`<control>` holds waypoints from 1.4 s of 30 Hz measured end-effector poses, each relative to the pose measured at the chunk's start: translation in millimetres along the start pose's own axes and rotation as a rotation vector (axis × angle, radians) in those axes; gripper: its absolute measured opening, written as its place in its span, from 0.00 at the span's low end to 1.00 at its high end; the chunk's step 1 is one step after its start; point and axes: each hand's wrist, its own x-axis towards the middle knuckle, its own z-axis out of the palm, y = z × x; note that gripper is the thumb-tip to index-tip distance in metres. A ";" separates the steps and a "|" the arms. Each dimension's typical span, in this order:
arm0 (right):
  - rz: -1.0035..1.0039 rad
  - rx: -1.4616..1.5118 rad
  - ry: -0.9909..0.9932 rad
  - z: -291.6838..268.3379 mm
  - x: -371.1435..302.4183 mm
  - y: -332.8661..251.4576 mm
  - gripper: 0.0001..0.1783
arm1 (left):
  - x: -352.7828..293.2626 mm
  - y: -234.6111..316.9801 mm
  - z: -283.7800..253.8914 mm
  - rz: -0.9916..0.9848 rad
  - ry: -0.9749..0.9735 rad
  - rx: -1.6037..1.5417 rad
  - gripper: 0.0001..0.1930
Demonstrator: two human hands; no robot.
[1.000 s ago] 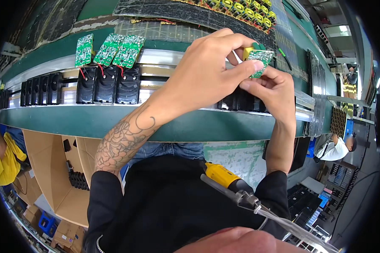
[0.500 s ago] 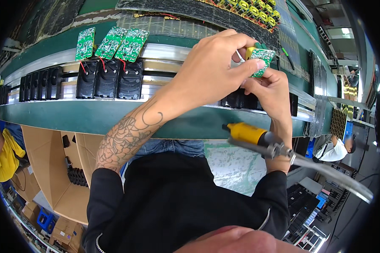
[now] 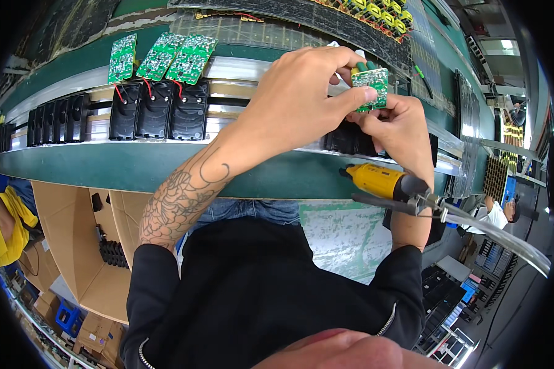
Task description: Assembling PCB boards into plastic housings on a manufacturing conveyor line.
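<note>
Above the work rail, my left hand is closed on a green circuit board, thumb on its soldered face; green and yellow parts show behind its upper edge. My right hand has its fingers pinched at the board's lower edge, and what is between them is hidden. Beneath both hands are black plastic housings, partly covered. A yellow power tool with a clear hose is in front of my right forearm, gripped by neither hand.
To the left, three green boards lean beyond black housings, joined by red wires. More housings stand farther left on the metal rail. Yellow-wound parts lie at the back. An open cardboard box stands below the bench edge.
Both hands have shifted slightly, the board moving a little left and turning its soldered face more toward me. The yellow tool has swung to the right.
</note>
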 end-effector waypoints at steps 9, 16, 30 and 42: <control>-0.047 -0.039 -0.079 -2.2 7.4 10.0 0.08 | -5.9 -2.3 -7.7 -0.142 -0.055 -0.011 0.14; -0.049 -0.042 -0.066 -0.8 10.5 11.4 0.09 | -6.3 -6.3 -7.0 -0.124 -0.033 -0.010 0.14; -0.030 0.007 -0.055 0.3 12.6 10.8 0.05 | -7.0 -9.8 -5.7 -0.096 -0.022 0.041 0.16; -0.034 0.019 -0.043 0.7 12.5 9.4 0.05 | -5.5 -9.6 -3.9 -0.089 0.034 0.007 0.17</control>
